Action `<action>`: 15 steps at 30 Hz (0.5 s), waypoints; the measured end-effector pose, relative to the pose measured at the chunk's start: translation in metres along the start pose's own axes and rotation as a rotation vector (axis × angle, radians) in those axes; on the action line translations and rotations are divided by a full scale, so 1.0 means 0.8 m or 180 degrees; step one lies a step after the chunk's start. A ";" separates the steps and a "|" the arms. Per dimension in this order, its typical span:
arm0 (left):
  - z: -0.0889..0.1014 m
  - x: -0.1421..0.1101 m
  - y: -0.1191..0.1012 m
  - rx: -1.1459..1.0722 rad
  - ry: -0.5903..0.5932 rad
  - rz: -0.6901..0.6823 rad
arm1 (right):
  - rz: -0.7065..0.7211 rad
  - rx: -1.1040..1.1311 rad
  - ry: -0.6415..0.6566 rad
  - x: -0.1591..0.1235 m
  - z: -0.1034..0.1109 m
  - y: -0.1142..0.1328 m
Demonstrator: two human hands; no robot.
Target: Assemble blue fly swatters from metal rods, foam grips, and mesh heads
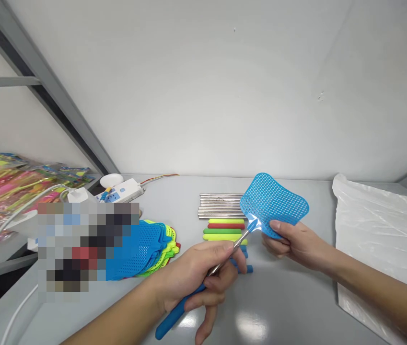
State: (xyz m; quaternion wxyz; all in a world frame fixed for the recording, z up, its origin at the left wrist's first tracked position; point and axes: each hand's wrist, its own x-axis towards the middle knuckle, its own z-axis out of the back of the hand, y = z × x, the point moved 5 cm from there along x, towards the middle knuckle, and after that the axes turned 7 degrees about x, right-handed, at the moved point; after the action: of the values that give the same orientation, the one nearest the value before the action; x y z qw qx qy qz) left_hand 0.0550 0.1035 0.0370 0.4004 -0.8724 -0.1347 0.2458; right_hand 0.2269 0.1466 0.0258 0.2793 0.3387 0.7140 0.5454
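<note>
A: What takes up the most room?

B: The pale grey bench, smooth enough to mirror the ceiling lights. A crinkled white plastic bag lies at its right edge, and a fanned stack of perforated swatter heads in blue, green and yellow lies left of centre.

A: And the arms?

B: Both forearms come in from the bottom and meet above the middle of the bench. The left hand is curled around a swatter handle, thumb on top, fingers wrapped under it. The right hand pinches the lower edge of a blue mesh head, thumb in front, fingers behind.

A: How does the handle lie?

B: Its long axis runs from lower left to upper right. A blue grip sticks out below the left hand; a thin shiny metal rod runs up to the neck of the head, which it touches. The head is a flat plastic grid with rounded corners, tilted and fanning up and to the right.

A: Smaller things?

B: Just behind the hands lie bare metal rods in a row, then foam grips in green, red and yellow. A white power strip sits far left.
</note>
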 end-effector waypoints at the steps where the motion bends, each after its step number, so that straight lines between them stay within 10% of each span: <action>1: 0.000 0.000 0.000 0.0016 -0.0019 -0.0008 | -0.0049 -0.0088 0.0070 -0.001 -0.002 0.000; 9: 0.003 0.000 0.005 0.0607 -0.0267 -0.0080 | -0.0257 -0.0171 0.0365 -0.004 -0.013 -0.010; 15: 0.006 -0.009 0.000 0.2163 -0.1547 -0.0350 | -0.0247 -0.0152 0.0411 -0.004 -0.021 -0.003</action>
State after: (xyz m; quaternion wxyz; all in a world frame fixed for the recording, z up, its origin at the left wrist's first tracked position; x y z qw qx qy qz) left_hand 0.0466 0.1033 0.0365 0.6344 -0.5989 -0.1829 0.4531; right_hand 0.2151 0.1339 0.0277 0.2616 0.2682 0.7299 0.5718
